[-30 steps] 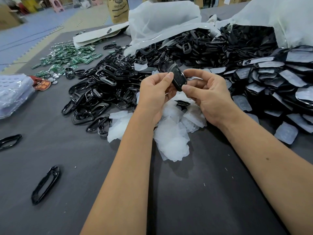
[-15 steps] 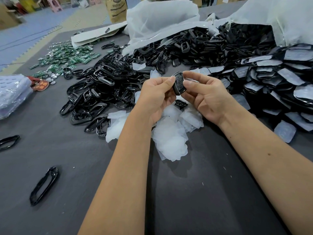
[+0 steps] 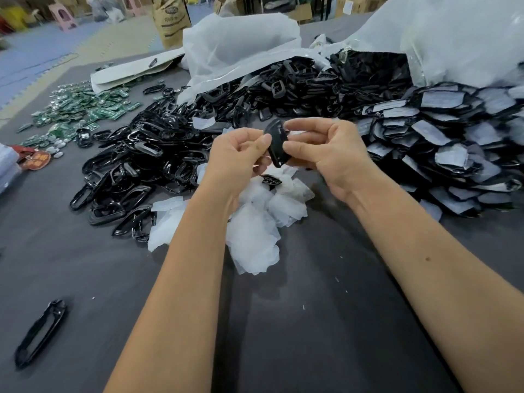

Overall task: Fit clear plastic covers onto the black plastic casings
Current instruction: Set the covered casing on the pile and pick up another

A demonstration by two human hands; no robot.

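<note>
A small black plastic casing (image 3: 276,143) is held upright above the table between both hands. My left hand (image 3: 235,157) pinches its left edge with thumb and forefinger. My right hand (image 3: 326,154) pinches its right side, fingers curled over the top. Whether a clear cover sits on the casing cannot be told. Below the hands lies a heap of translucent white film pieces (image 3: 252,222), with one black part (image 3: 271,180) lying on it.
A big pile of black frames (image 3: 147,160) spreads to the left, film-covered casings (image 3: 442,143) are stacked at right. Green circuit boards (image 3: 79,109) lie far left, white bags (image 3: 241,43) at the back. One loose black frame (image 3: 39,333) lies near the front left on the grey table.
The casing has been turned in my fingers from slanted to more upright, edge toward me. Both hands stay at the same spot above the film heap.
</note>
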